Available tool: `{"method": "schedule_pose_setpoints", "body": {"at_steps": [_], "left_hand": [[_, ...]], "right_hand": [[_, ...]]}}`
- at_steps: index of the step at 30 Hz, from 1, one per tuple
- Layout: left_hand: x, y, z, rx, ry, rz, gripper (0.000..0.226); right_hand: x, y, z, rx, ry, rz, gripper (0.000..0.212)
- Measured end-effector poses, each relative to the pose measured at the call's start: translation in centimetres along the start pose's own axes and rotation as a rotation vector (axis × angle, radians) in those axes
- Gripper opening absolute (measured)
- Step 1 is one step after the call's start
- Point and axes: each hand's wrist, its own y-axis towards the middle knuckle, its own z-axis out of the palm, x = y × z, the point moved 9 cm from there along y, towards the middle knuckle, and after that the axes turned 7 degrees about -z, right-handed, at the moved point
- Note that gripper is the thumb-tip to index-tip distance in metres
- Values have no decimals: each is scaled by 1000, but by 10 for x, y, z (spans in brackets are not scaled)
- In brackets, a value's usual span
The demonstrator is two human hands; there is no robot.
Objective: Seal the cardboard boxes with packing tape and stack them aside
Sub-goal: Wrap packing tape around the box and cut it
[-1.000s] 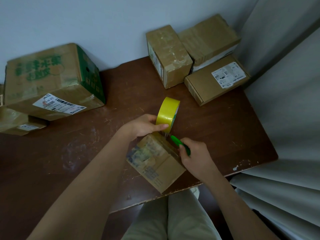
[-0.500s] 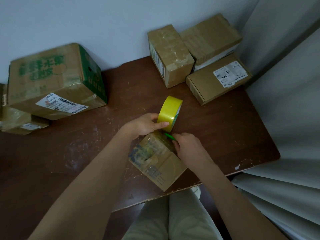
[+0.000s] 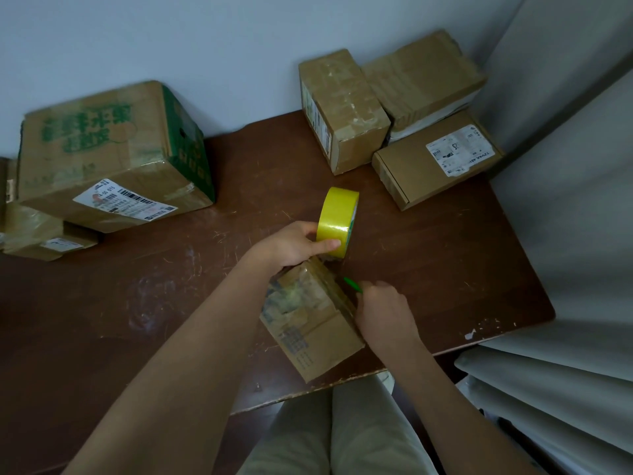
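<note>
One small box (image 3: 310, 320) at table (image 3: 445, 269) six o'clock: light, stiff; grip by opposite sides. Left hand (image 3: 294, 243) clamps tape roll (image 3: 337, 221) at its twelve o'clock. Right hand (image 3: 387, 311) pinches green cutter (image 3: 352, 284).

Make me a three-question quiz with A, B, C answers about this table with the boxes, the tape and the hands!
1. Where is the big box with green print?
A. far left of the table
B. under the table
C. on the person's lap

2. What colour is the tape roll?
A. red
B. yellow
C. blue

3. What is the left hand doing?
A. lying flat on the table
B. holding the tape roll
C. pointing at the wall

Answers:
1. A, it sits at the table's far left by the wall.
2. B, the roll is bright yellow.
3. B, its thumb and fingers grip the roll above the small box, while the right hand holds a green tool.
</note>
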Motion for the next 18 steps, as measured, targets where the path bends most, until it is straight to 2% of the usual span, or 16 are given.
{"method": "schedule_pose_setpoints", "body": {"at_steps": [3, 7, 9, 10, 12, 13, 15, 16, 18], "left_hand": [[4, 1, 3, 18, -74, -35, 10], [12, -1, 1, 41, -150, -83, 15], [13, -2, 3, 50, -168, -85, 15], [14, -2, 4, 51, -182, -89, 14], [17, -1, 5, 43, -208, -93, 15], [17, -1, 5, 35, -209, -94, 18], [18, -1, 4, 18, -188, -98, 18], [18, -1, 3, 10, -167, -103, 18], [19, -2, 4, 23, -152, -109, 22]], "right_hand": [[-11, 4, -4, -88, 26, 72, 27], [-26, 13, 0, -22, -41, 97, 41], [-26, 20, -10, -101, -70, 71, 46], [-25, 25, -17, -171, 25, 58, 43], [-21, 35, -25, -235, 434, 45, 34], [-17, 40, -24, -197, 660, 53, 29], [1, 46, -11, -1, 981, 97, 18], [9, 49, -5, 63, 1066, 113, 13], [14, 54, -2, 39, 1149, 136, 4]]}}
